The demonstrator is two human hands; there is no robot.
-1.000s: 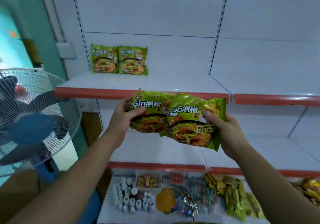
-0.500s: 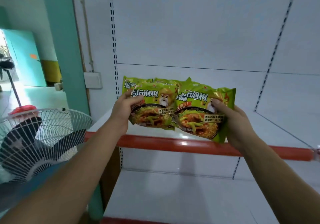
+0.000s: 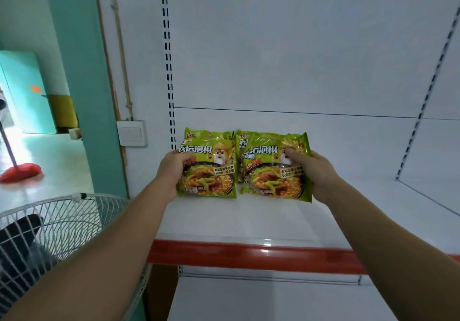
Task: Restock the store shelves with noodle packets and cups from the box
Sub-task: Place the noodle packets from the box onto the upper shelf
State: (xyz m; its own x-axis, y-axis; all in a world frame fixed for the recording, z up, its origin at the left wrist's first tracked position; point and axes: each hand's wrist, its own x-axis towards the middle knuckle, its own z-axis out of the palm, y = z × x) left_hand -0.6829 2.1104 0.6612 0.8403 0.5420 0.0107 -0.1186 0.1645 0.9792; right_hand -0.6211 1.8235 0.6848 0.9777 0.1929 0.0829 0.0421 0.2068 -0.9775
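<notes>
The green noodle packets [image 3: 208, 171] read 老坛泡椒, 牛肉面 and 统一.

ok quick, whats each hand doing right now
Left hand: grips the left green noodle packet by its edge.
Right hand: grips the right green noodle packet by its edge.

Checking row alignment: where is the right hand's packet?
Head view, centre: right hand grips the right packet upright on the white shelf, just right of the left packet, before two rear packets.

On the white, red-edged shelf [image 3: 249, 223] stand green noodle packets [image 3: 209, 174], two behind, two in front.
</notes>
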